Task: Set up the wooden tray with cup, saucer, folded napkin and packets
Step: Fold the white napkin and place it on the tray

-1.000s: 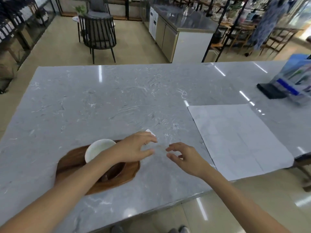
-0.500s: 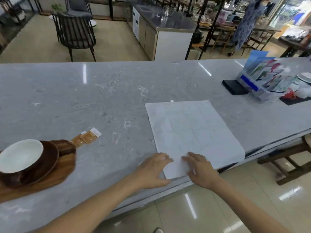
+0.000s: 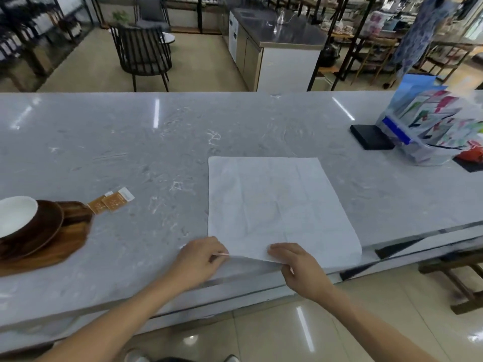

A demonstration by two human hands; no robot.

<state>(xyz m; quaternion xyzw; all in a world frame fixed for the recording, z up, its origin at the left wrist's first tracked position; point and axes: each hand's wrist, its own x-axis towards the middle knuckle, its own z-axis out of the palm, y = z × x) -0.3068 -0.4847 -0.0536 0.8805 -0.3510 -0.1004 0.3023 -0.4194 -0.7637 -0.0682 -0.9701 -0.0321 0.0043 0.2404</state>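
Both hands pinch the napkin's near edge at the counter front, left hand on its corner, right hand beside; the napkin lies flat and unfolded. Farther left, the cup sits on its saucer on the tray, packets just beyond

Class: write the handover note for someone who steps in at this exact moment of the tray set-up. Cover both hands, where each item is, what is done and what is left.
Left hand: pinching the near left corner of the napkin.
Right hand: gripping the near edge, which is lifted slightly.
Napkin: spread open on the counter, not yet folded.
Wooden tray: far left, holding the saucer with the cup on it.
Packets: on the counter beside the tray's handle.
Done: cup and saucer placed.
Left: fold the napkin, move it and the packets onto the tray.
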